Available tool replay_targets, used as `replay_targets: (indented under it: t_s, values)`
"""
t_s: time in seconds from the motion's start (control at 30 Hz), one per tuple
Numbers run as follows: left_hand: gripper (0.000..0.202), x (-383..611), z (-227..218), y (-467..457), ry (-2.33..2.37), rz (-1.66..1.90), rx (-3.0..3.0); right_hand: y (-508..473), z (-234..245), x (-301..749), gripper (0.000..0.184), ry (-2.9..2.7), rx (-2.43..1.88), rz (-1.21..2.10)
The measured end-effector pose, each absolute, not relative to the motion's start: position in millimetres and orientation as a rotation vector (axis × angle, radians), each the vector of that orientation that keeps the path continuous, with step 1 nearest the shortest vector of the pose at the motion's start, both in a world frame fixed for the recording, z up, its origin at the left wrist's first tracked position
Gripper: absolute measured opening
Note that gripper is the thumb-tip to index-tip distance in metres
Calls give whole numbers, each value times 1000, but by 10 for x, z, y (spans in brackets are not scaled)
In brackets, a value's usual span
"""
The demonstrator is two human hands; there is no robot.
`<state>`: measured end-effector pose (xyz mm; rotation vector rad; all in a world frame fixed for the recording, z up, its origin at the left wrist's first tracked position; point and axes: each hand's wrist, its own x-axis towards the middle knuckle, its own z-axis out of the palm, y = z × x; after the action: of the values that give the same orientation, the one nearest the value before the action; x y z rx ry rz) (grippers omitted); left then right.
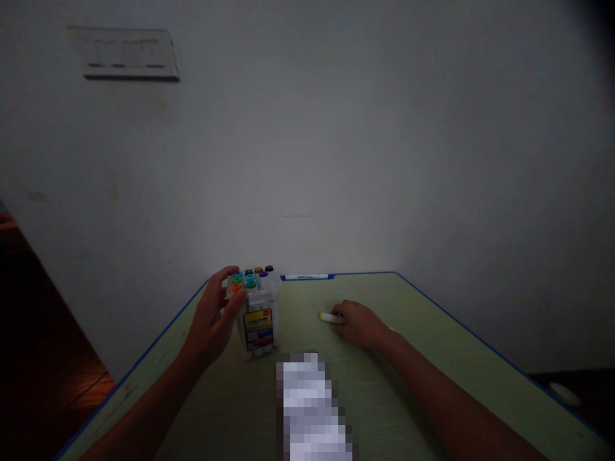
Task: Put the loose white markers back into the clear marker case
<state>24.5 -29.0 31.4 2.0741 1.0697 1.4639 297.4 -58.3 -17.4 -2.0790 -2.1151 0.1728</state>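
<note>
My left hand (214, 317) is closed on the upper left side of a clear plastic marker box (276, 304), thumb in front and fingers along the rim. The box stands upright on the table, with a yellow and black label (258, 328) on its front. Several markers stand inside, their caps orange, green, blue, purple, brown and black. To the right, my right hand (358, 323) grips a white marker (330, 317) with a yellowish end pointing left, low over the tabletop. A small pale tip (392, 329) shows beside my right wrist; the rest of it is hidden.
A blue and white marker (307, 276) lies along the table's far edge by the wall. Near me, a pixelated flat object (312, 410) lies on the light green table (230, 410), which has blue edging. A switch panel (129, 54) is on the wall, upper left.
</note>
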Motion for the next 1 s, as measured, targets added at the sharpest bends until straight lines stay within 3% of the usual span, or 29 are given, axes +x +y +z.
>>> replay_targets:
  t_s: [1.0]
  values:
    - [52, 233, 323, -284, 1084, 1462, 2107, -599, -133, 2952, 27, -2126, -2084, 182]
